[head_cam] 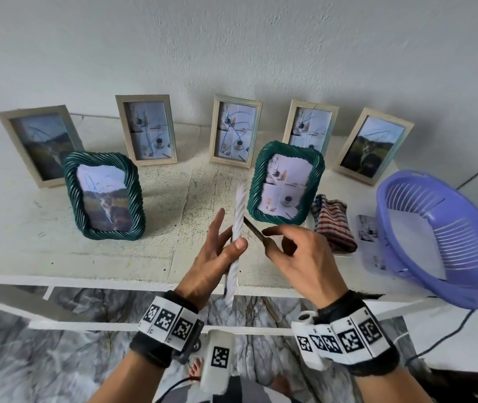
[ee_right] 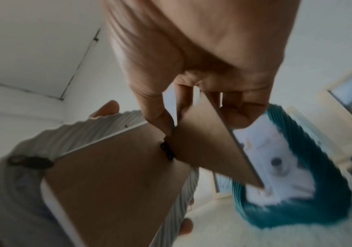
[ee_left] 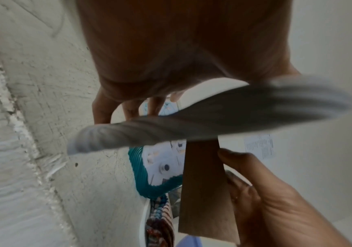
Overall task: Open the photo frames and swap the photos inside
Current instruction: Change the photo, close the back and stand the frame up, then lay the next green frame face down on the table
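Observation:
A white rope-pattern photo frame (head_cam: 239, 216) stands edge-on above the table's front edge. My left hand (head_cam: 229, 237) grips it, thumb on the near side and fingers behind. My right hand (head_cam: 269, 242) pinches the frame's brown back stand (head_cam: 253, 232) and holds it swung away from the back. The right wrist view shows the brown backboard (ee_right: 111, 175), a black turn clip (ee_right: 30, 161) and the stand (ee_right: 208, 147) between thumb and fingers. Two green rope frames stand behind: one with a cat photo (head_cam: 105, 196), one with a still-life photo (head_cam: 287, 183).
Several pale wooden frames (head_cam: 146, 129) line the wall at the back of the white table (head_cam: 28, 228). A striped cloth (head_cam: 333, 225) and loose photos (head_cam: 368, 228) lie at the right, beside a purple slotted basket (head_cam: 441, 237) overhanging the table's edge.

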`<state>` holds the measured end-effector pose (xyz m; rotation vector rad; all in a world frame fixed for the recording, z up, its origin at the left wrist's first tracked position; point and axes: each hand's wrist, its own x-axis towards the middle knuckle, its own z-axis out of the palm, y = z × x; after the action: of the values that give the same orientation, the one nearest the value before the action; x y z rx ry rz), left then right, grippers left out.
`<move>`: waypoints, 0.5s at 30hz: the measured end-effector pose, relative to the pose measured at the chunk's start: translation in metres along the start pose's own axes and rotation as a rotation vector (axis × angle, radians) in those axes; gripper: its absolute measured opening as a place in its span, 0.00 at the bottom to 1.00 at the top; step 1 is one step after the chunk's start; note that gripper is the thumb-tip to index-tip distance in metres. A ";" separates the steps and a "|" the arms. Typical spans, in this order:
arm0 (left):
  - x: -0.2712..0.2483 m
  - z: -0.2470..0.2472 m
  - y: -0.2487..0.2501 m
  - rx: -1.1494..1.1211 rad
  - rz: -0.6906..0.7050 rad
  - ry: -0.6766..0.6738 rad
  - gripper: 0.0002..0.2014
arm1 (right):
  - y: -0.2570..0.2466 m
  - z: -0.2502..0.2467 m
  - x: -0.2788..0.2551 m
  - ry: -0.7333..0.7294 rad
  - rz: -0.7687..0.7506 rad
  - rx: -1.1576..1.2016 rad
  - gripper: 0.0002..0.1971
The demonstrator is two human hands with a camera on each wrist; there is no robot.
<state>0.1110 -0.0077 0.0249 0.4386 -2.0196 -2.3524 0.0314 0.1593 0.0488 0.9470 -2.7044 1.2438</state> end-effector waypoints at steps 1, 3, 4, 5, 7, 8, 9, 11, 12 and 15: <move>-0.001 0.000 0.001 0.017 -0.002 -0.001 0.66 | 0.001 -0.001 0.001 0.011 -0.004 -0.093 0.12; -0.001 0.002 0.001 0.044 0.010 0.005 0.66 | -0.003 0.000 0.003 0.008 0.023 -0.172 0.11; -0.001 0.003 0.002 0.058 0.020 0.011 0.65 | -0.006 0.001 0.003 -0.004 0.053 -0.132 0.09; -0.001 0.004 0.004 0.076 0.041 0.018 0.65 | -0.010 0.002 0.004 -0.023 0.092 -0.049 0.07; -0.001 0.007 0.007 0.167 0.110 0.042 0.64 | -0.020 0.002 0.006 -0.044 0.190 0.162 0.07; -0.001 0.007 0.006 0.254 0.161 0.066 0.65 | -0.024 0.002 0.008 -0.052 0.262 0.296 0.10; -0.001 0.007 0.005 0.363 0.212 0.105 0.65 | -0.030 0.002 0.010 -0.082 0.363 0.472 0.14; -0.001 0.001 0.001 0.627 0.288 0.213 0.67 | -0.038 0.006 0.017 -0.191 0.601 0.876 0.23; -0.002 -0.003 -0.003 0.741 0.321 0.264 0.67 | -0.041 0.008 0.022 -0.234 0.693 1.048 0.27; -0.003 -0.017 -0.008 0.754 0.414 0.348 0.64 | -0.046 0.015 0.040 -0.261 0.744 1.314 0.36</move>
<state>0.1192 -0.0223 0.0151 0.3451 -2.4365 -1.1461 0.0260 0.1053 0.0805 -0.0895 -2.1418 3.3612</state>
